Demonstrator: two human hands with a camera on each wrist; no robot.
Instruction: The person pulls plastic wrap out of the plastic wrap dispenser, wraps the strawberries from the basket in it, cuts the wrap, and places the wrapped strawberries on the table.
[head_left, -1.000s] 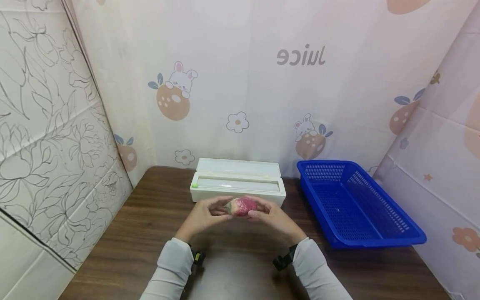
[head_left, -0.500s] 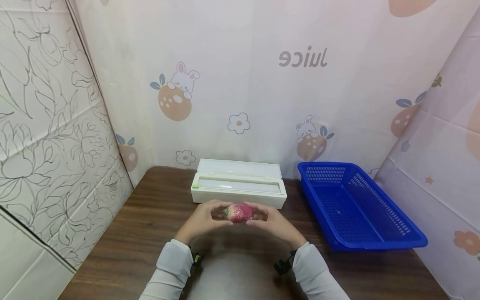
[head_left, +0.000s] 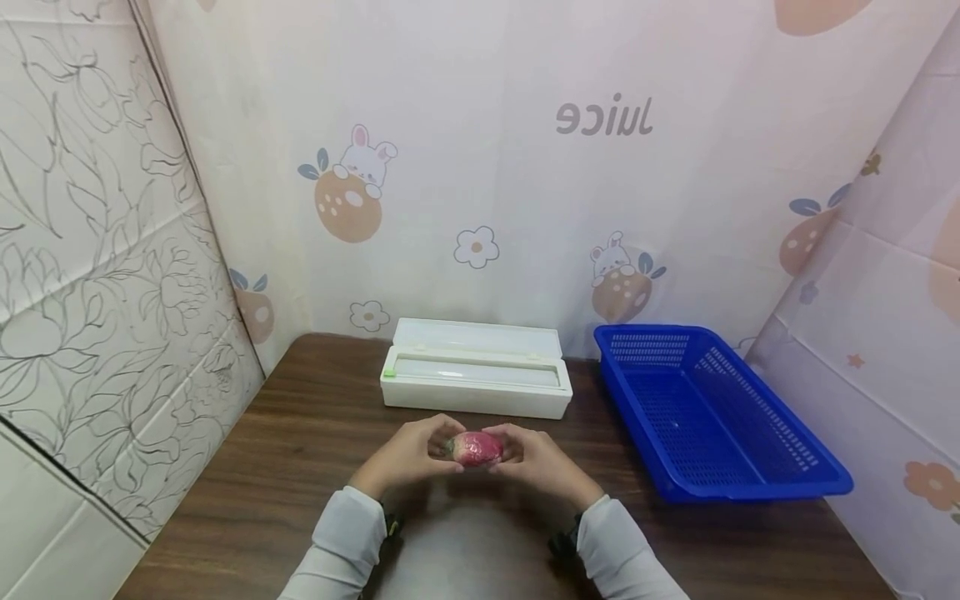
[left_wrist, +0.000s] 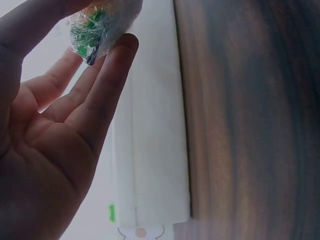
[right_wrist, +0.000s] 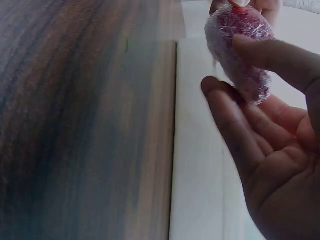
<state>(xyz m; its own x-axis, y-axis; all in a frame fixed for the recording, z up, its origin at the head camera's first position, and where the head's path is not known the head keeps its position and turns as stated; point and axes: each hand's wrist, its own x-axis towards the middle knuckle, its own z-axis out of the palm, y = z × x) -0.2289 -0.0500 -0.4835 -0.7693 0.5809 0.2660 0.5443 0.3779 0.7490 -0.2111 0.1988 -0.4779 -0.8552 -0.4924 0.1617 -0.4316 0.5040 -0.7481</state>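
Pinching a wrapped strawberry [head_left: 477, 447] between them above the tabletop's [head_left: 300, 467] middle, left hand [head_left: 408, 457] and right hand [head_left: 542, 465] sit just before the white box [head_left: 476, 379], blue basket [head_left: 712, 417] at the right edge.

The red fruit [head_left: 477, 447] is showing through a crinkled, glossy clear plastic film, which is catching small glints of light in the right wrist view; at its green end the film [left_wrist: 87, 35] is bunching into shiny wrinkles. The bench [head_left: 300, 467] is looking like dark wood-grain laminate, smooth with a soft sheen. The white box [head_left: 476, 380] is appearing as smooth, hard plastic, slightly glossy. The blue basket [head_left: 757, 485] is looking like shiny moulded plastic with perforated mesh walls. The backdrop [head_left: 525, 208] is hanging as matt printed sheet, creased in places.
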